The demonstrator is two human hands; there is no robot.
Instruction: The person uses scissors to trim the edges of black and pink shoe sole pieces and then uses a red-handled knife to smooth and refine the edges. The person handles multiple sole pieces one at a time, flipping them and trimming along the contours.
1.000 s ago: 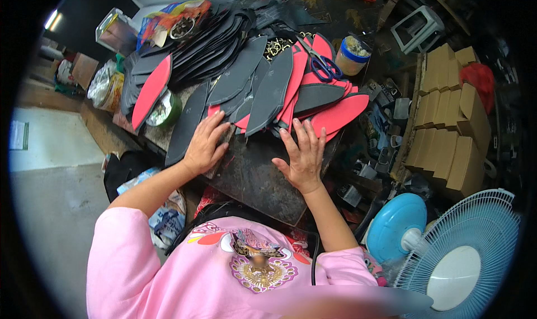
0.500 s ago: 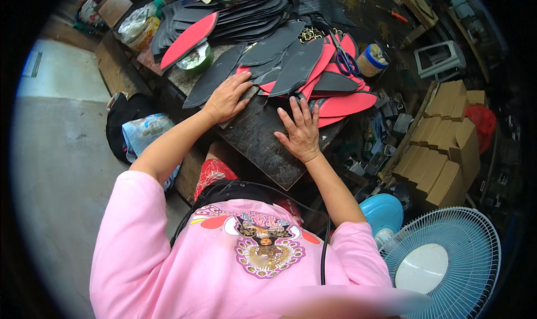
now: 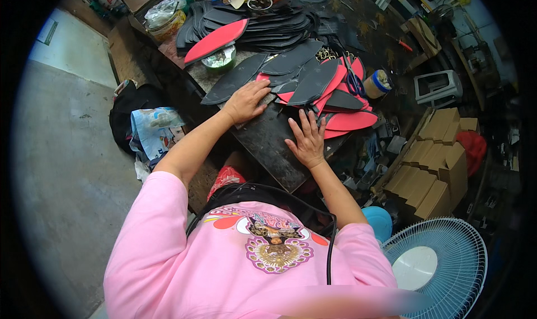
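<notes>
Just beyond the left hand [image 3: 246, 102], its fingers loosely outstretched and gripping nothing visible, lie dark pieces [image 3: 235, 81]; beside the right hand [image 3: 307, 142], spread and empty, lie red pieces [image 3: 352, 120]. Light, flat palms should best avoid disturbing their overlap.

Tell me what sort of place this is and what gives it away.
Probably a small workshop: stacked dark cut pieces, scissors on a pile of red and black pieces, and cardboard boxes grouped beside the worktable.
</notes>
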